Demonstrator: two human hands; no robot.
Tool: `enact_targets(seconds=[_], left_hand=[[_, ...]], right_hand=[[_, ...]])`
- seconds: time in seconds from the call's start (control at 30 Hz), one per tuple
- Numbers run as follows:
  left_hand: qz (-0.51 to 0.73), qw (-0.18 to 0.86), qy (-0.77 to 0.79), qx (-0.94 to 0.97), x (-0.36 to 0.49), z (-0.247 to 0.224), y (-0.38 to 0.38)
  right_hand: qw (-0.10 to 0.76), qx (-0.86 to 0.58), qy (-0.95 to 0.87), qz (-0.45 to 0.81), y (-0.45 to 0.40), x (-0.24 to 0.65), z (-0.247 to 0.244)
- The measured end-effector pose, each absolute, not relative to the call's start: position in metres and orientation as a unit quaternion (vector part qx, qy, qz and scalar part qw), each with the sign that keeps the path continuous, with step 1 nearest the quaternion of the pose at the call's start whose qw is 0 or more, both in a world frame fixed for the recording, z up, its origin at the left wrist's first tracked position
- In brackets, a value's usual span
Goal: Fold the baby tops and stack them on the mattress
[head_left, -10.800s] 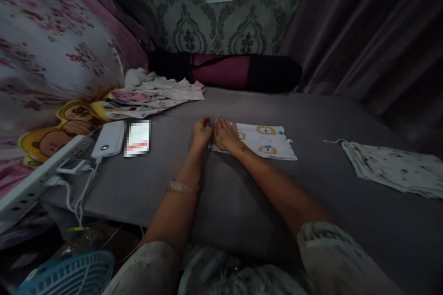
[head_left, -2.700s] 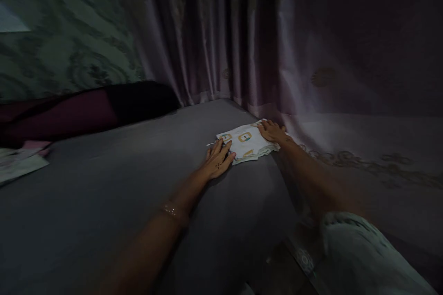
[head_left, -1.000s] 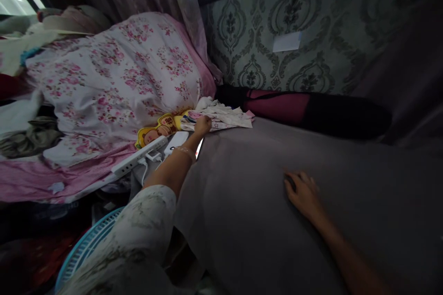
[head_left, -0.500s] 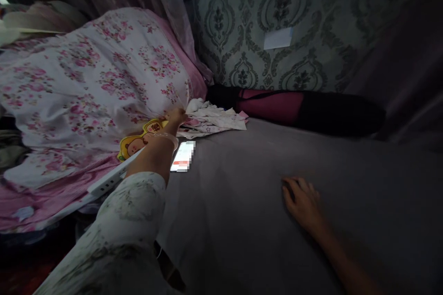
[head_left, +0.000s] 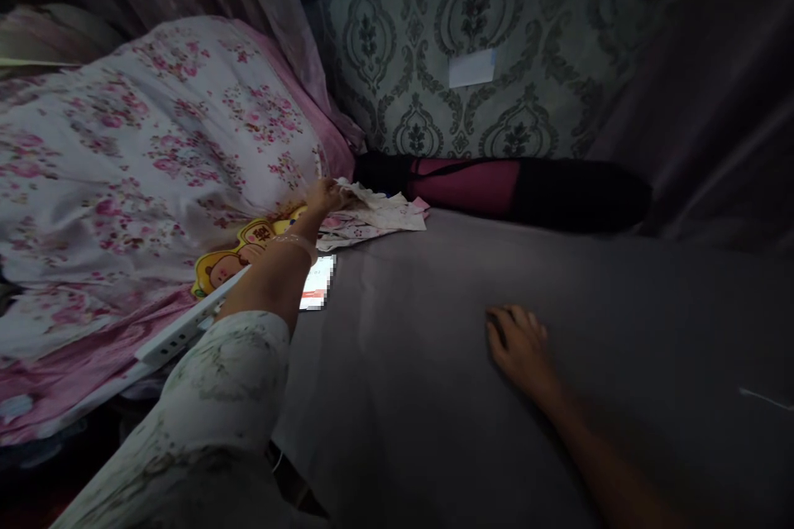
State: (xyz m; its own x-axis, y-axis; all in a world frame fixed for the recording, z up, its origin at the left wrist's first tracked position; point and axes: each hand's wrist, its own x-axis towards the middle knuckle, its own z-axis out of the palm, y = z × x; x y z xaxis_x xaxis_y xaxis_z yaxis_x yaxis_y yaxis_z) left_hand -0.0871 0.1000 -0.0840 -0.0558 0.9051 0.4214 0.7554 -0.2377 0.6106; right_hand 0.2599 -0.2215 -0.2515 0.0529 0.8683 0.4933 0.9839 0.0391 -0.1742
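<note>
My left hand (head_left: 327, 197) reaches forward to a crumpled white patterned cloth (head_left: 385, 215), its fingers closed on the near left part of it. A lit phone (head_left: 318, 283) lies on the grey sheet (head_left: 409, 347) beside my left forearm. Just left of that forearm is a yellow cartoon-shaped item (head_left: 223, 267), partly covered by the arm. My right hand (head_left: 519, 347) rests on the grey sheet with nothing seen in it, its fingers slightly bent and the thumb apart.
A black and maroon roll (head_left: 465, 184) lies along the patterned wall (head_left: 428, 41). At the left spreads a floral cover (head_left: 186, 140). A white power strip (head_left: 177, 340) runs along the bed's left edge. Curtains hang at both sides.
The view has shifted, so most things sit further left. My left hand has closed on the cloth and lifted its near left part a little. My right hand stays resting on the sheet.
</note>
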Motion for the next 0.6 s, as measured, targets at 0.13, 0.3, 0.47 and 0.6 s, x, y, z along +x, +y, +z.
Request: enact_targets(seconds=[0.13,0.3,0.47,0.6], left_hand=[[0.452,0.143,0.557,0.682,-0.046,-0.078,0.094],[0.506,0.284,0.445,0.682,0.003,-0.078,0.068],[0.523,0.419,0.364,0.647,0.051,-0.089,0.027],[0.521,0.495,0.317,0.619,0.086,-0.104,-0.01]], right_hand=[[0.246,-0.684,-0.678,-0.114,-0.223,0.259,-0.249],[0.243,-0.683,-0.681,-0.105,-0.224,0.258,-0.247],[0.226,-0.696,-0.677,-0.082,-0.226,0.258,-0.243],[0.225,-0.699,-0.676,-0.055,-0.228,0.26,-0.241]])
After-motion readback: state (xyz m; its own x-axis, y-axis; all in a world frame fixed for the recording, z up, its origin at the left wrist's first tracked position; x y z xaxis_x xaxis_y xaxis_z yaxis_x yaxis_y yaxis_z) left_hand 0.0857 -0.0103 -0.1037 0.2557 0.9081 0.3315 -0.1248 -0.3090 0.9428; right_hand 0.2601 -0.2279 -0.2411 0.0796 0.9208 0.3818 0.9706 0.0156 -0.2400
